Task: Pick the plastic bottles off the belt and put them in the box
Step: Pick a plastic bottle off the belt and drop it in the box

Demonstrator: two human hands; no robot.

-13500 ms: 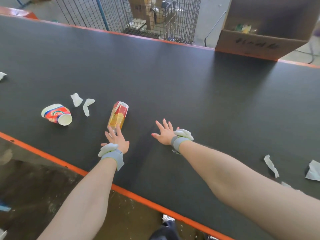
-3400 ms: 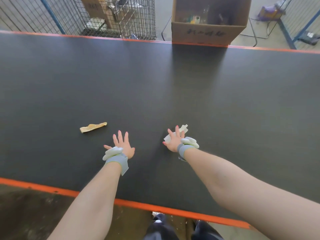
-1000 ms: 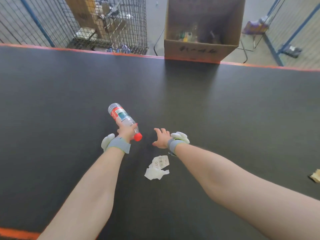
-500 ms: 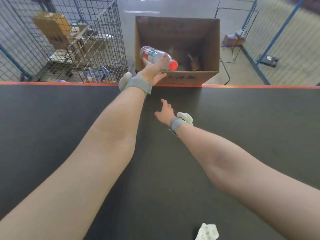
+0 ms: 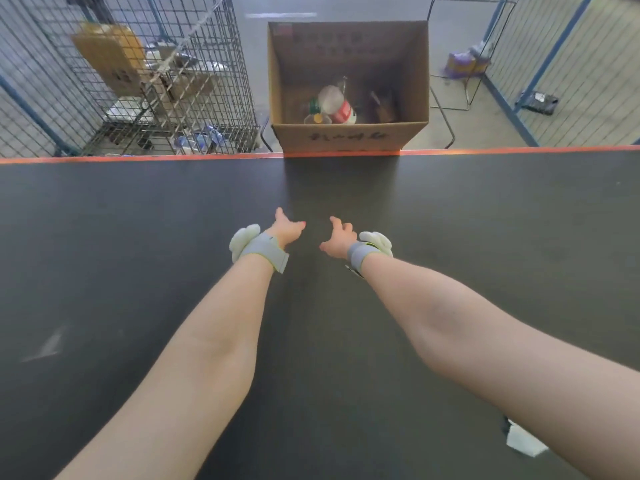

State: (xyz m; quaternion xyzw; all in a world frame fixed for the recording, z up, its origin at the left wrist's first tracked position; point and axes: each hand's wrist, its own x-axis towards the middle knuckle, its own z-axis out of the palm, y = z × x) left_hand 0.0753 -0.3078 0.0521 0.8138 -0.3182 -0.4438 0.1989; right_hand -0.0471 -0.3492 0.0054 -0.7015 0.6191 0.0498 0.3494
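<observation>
white paper scrap (image 5: 524, 441) near right forearm, on black belt (image 5: 104, 237). left hand (image 5: 285, 227) and right hand (image 5: 338, 238) over belt, fingers loose, holding nothing. beyond far edge, clear bottle (image 5: 337, 105), red label, lying inside open cardboard box (image 5: 348, 136).

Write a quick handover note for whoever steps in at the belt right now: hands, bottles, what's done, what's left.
Left hand: open, holding nothing, above the belt.
Right hand: open, holding nothing, beside the left.
Box: just past the belt's far edge, straight ahead. A bottle with a red label lies inside among other items that are hard to make out.
Done: that bottle is in the box.
Belt: no bottle in view on it now; only a paper scrap near the right forearm, and a pale blurred mark at the left.
Left: watch for the next plastic bottle and put it in the box; leave the paper.
</observation>
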